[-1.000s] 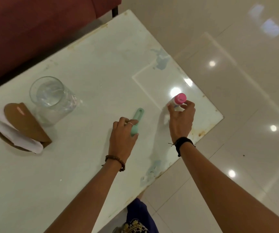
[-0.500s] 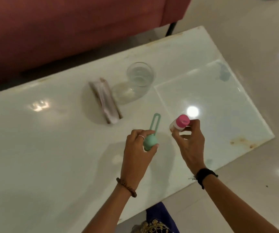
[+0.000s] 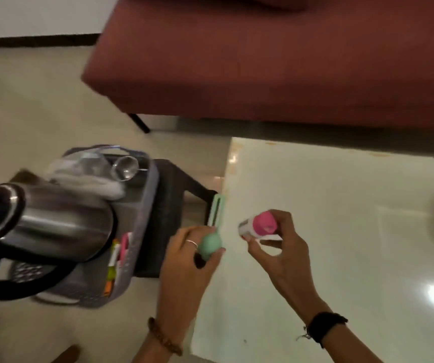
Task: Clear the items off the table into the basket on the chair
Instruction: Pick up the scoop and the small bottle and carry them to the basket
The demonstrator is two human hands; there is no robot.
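While the glossy white table (image 3: 341, 231) adjoins a maroon sofa (image 3: 263, 61), the left hand (image 3: 184, 260) grips a mint rubbery tool (image 3: 212, 244) and the right hand (image 3: 281, 252) a pink-capped bottle (image 3: 259, 226), near the grey perforated basket (image 3: 142, 231).

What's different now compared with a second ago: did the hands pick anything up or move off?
Both items came off the table: the left hand lifted the green tool, the right hand the pink-capped bottle, and both swung left toward the basket holding the kettle. Grips unchanged; nothing released.
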